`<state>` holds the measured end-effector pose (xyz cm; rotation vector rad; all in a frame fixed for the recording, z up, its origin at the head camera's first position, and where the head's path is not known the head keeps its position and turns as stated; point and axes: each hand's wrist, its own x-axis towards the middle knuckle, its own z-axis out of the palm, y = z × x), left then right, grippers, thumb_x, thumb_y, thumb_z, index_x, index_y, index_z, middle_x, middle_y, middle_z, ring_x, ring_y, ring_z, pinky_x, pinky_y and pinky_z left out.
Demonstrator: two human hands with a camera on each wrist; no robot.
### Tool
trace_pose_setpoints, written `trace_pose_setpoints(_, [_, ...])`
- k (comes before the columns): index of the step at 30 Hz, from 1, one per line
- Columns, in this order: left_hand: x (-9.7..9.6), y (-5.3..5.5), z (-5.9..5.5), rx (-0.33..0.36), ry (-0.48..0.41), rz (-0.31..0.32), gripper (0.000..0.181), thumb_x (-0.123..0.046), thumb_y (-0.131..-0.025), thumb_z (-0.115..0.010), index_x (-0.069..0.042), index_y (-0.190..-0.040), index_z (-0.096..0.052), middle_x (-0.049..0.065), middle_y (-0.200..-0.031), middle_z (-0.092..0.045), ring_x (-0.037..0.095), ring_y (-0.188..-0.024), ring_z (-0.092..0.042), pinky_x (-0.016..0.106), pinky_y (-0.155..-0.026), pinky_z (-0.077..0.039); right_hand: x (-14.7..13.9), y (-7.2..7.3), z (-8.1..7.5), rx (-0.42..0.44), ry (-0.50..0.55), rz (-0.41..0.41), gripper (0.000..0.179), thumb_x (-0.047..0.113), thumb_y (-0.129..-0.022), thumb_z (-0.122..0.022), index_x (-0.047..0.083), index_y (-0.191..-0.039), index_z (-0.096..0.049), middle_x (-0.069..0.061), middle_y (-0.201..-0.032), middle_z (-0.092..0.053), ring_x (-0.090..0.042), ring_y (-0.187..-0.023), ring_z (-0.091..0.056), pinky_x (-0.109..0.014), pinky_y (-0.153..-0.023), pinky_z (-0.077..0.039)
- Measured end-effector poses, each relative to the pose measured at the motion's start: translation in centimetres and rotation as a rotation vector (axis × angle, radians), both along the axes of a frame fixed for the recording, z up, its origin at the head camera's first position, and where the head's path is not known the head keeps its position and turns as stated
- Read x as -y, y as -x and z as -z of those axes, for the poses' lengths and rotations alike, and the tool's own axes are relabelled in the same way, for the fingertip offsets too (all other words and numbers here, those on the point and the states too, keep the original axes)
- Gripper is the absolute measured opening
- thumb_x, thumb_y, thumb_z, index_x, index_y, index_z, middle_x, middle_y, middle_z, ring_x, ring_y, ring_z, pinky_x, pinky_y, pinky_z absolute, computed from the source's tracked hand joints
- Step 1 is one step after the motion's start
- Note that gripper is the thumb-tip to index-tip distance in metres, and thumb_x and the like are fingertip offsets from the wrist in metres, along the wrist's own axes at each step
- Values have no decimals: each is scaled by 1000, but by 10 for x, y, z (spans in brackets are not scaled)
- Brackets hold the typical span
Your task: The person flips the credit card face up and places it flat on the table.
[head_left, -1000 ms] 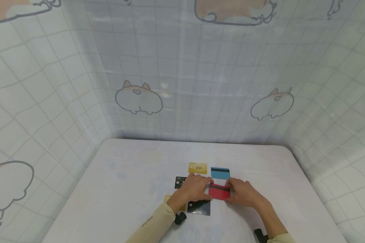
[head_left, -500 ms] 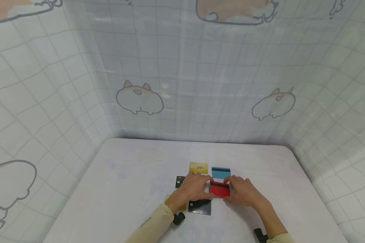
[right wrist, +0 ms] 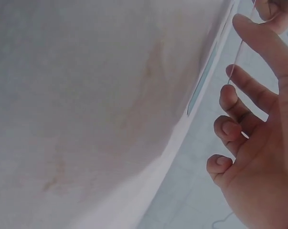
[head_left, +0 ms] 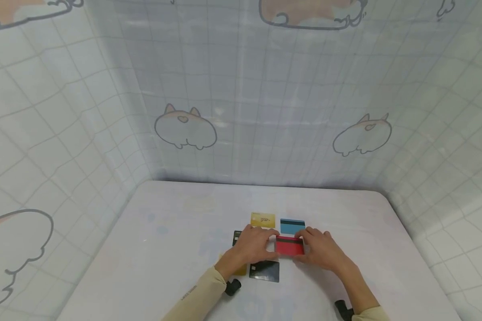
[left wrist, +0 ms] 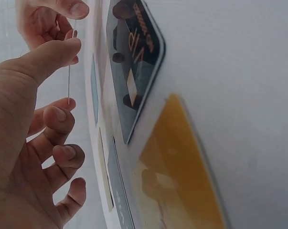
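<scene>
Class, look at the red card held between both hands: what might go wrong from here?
1. The left hand and right hand hold the red card only by its edges, above the table, so it might slip and drop.
2. In the head view, the left hand and wrist partly hide the gold card and a dark card; lowering them could nudge those cards.

a dark-striped red card (head_left: 289,248) is held above the table (head_left: 172,263).

Booth-like: cartoon-print sheeting (head_left: 273,98) around table (head_left: 176,249)
</scene>
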<state>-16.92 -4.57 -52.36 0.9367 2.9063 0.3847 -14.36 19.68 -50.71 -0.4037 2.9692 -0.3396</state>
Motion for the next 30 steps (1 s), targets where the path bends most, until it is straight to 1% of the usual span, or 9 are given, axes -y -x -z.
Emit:
trace_pose_setpoints(5, [6, -1, 0, -18, -14, 10, 57, -63, -81, -73, -34, -129, -63, -14, -91, -67, 6, -87, -59, 40, -87, -42, 0, -3, 1, -16, 32, -1, 61, 52, -68, -89, 27, -119, -65, 11, -100, -59, -10, -89, -52, -40, -82, -41])
trace_pose_setpoints(11, [10, -1, 3, 6, -27, 1, 58, -63, -81, -74, -35, -129, -62, -17, -78, -58, 4, -80, -53, 39, -88, -41, 1, -6, 3, -34, 71, -3, 58, 49, -70, -89, 27, -118, -64, 12, -102, -58, -8, -92, -52, -40, -84, -41])
trace_pose_setpoints(15, [13, -2, 5, 12, -34, -3, 57, -63, -81, -74, -34, -129, -63, -18, -74, -54, 2, -75, -50, 38, -87, -41, 3, -9, 4, -49, 112, -3, 57, 49, -71, -89, 28, -117, -63, 13, -103, -59, -7, -94, -53, -41, -86, -42])
trace_pose_setpoints(16, [13, -1, 5, 16, -37, -6, 57, -63, -80, -74, -34, -129, -63, -18, -74, -53, 2, -74, -50, 38, -87, -41, 3, -8, 3, -50, 126, -8, 57, 49, -71, -89, 28, -118, -63, 14, -103, -59, -7, -94, -53, -42, -86, -42])
trace_pose_setpoints(21, [12, 3, 4, 26, -45, -11, 58, -63, -81, -73, -34, -130, -63, -18, -71, -51, 2, -72, -49, 38, -87, -41, 1, -3, 0, -55, 217, -43, 56, 46, -75, -87, 25, -120, -62, 15, -104, -58, -9, -96, -54, -43, -88, -44])
trace_pose_setpoints(25, [11, 6, 3, 5, -49, -5, 58, -63, -82, -72, -32, -130, -63, -17, -67, -49, 1, -68, -47, 37, -84, -42, 0, 1, -2, -54, 303, -67, 55, 44, -77, -86, 26, -122, -60, 16, -108, -57, -12, -99, -55, -43, -88, -44])
trace_pose_setpoints(28, [10, 8, 2, 0, -55, -2, 57, -63, -83, -72, -32, -131, -63, -16, -65, -48, 1, -65, -46, 37, -82, -41, 1, 5, -3, -26, 375, -68, 55, 42, -78, -86, 28, -123, -58, 16, -113, -57, -13, -102, -56, -43, -89, -47])
trace_pose_setpoints(30, [9, 9, 1, 6, -61, -2, 57, -62, -83, -72, -32, -131, -63, -16, -65, -48, 1, -65, -46, 37, -81, -41, 2, 7, -4, 7, 424, -65, 56, 40, -79, -86, 29, -124, -56, 15, -116, -57, -14, -105, -56, -42, -91, -50])
